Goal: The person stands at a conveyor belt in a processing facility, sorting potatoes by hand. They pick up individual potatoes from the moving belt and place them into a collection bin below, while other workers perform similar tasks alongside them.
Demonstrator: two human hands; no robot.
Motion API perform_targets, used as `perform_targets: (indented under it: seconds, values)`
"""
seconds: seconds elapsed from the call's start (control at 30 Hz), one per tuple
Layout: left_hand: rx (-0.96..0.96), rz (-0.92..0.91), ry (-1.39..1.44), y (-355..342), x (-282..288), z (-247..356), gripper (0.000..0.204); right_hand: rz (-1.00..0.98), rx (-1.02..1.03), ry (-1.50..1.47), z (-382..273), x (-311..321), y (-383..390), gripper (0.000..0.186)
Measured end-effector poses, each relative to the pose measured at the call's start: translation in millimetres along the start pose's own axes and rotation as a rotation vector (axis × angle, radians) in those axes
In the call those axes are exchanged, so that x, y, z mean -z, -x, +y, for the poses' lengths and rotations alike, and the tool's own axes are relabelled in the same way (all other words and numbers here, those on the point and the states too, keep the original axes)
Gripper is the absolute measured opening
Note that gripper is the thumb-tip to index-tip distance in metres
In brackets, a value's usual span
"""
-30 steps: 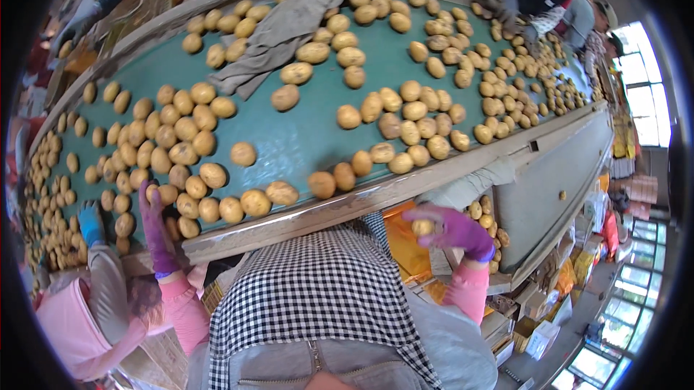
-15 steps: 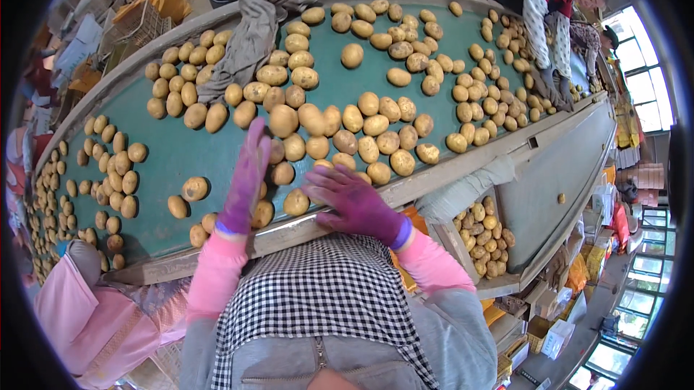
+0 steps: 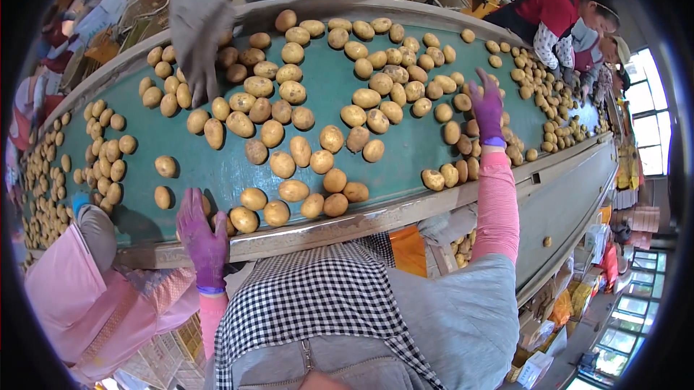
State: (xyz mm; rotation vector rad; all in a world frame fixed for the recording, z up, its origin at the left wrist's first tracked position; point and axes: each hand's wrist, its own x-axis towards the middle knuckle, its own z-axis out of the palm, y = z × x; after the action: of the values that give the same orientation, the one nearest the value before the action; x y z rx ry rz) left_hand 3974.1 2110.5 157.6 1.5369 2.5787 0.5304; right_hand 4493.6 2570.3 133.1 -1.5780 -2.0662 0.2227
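Observation:
Both my hands wear purple gloves. My left hand [image 3: 202,236] lies over the near rail of the green conveyor belt [image 3: 199,146], fingers stretched out and thumb apart, beside a few potatoes [image 3: 244,220] at the rail. My right arm reaches out to the right across the belt. At its end, my right hand [image 3: 489,108] is open with fingers spread, above or touching a cluster of potatoes [image 3: 452,132]; the glove hides any contact. Many loose yellow-brown potatoes [image 3: 292,92] cover the middle of the belt.
Across the belt, a co-worker's grey-gloved hand [image 3: 196,54] reaches among potatoes. A pink-clad person [image 3: 87,296] stands close at my left. Another in red [image 3: 553,10] works at the far right. The wooden near rail [image 3: 318,238] runs before me; a grey chute [image 3: 564,206] lies beyond it.
My right hand has swung from the near rail far to the right over the belt. My left hand has drawn back leftward to the rail. Potatoes between them have shifted.

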Motion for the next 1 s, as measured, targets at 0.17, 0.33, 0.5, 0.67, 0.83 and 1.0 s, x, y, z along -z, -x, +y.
perform_targets:
  seconds: [0.17, 0.33, 0.5, 0.67, 0.83, 1.0]
  values:
    - [0.080, 0.009, 0.047, -4.3, -22.4, 14.2, 0.071, -0.234, 0.360, 0.026, -98.5, -79.4, 22.1, 0.046]
    - [0.206, -0.019, 0.577, -12.8, -49.9, -5.3, 0.059, -0.219, 0.362, -0.140, -100.6, -74.6, 61.5, 0.030]
    - [0.512, 0.037, 1.383, -28.6, -58.7, 7.7, 0.058, -0.527, -0.133, -0.870, -105.4, 32.3, 113.7, 0.049]
    - [0.509, 0.016, 1.235, -53.4, -58.6, 73.2, 0.059, -0.762, -0.188, -1.176, -15.3, 125.3, 214.1, 0.056]
    - [0.148, -0.071, 1.010, -91.2, -85.6, 116.8, 0.052, -0.885, -0.231, -0.453, 20.8, 178.8, 282.3, 0.055]
    - [0.045, -0.399, 0.982, -117.7, -94.9, 267.1, 0.049, -0.673, 0.009, -0.531, -31.1, 166.7, 230.8, 0.046]
